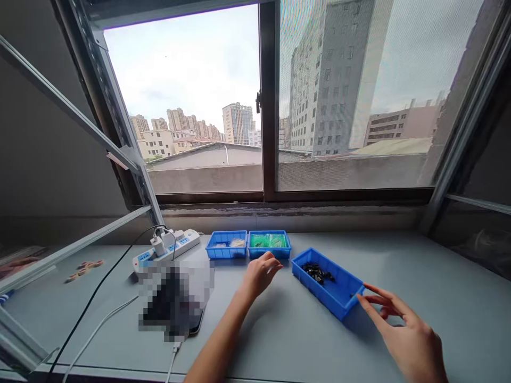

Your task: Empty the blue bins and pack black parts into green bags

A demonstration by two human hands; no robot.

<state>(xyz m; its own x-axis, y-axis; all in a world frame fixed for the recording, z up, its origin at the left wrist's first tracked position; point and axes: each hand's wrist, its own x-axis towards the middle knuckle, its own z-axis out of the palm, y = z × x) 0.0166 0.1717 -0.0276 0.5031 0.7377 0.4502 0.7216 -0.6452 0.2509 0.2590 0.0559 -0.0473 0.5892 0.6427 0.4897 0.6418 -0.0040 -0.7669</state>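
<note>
My right hand (405,324) grips the near right corner of a blue plastic bin (339,311), thumb on the near side and fingers at the end. The bin stands at an angle on the table, with a heap of small black parts (316,272) toward its far end. My left hand (261,274) is left of that bin, just in front of two smaller blue bins. Its fingers are curled in together; whether anything small is between them is hidden. The right small bin (269,254) holds green packets (268,241), the left small bin (226,251) pale items.
On the left are a white power strip (167,252) with plugs, a black cable (104,277), a white cable (99,325) and a blurred-out object (171,303). Small brownish pieces (83,269) lie farther left. Metal frame bars (75,242) flank the table (303,351); a window stands behind.
</note>
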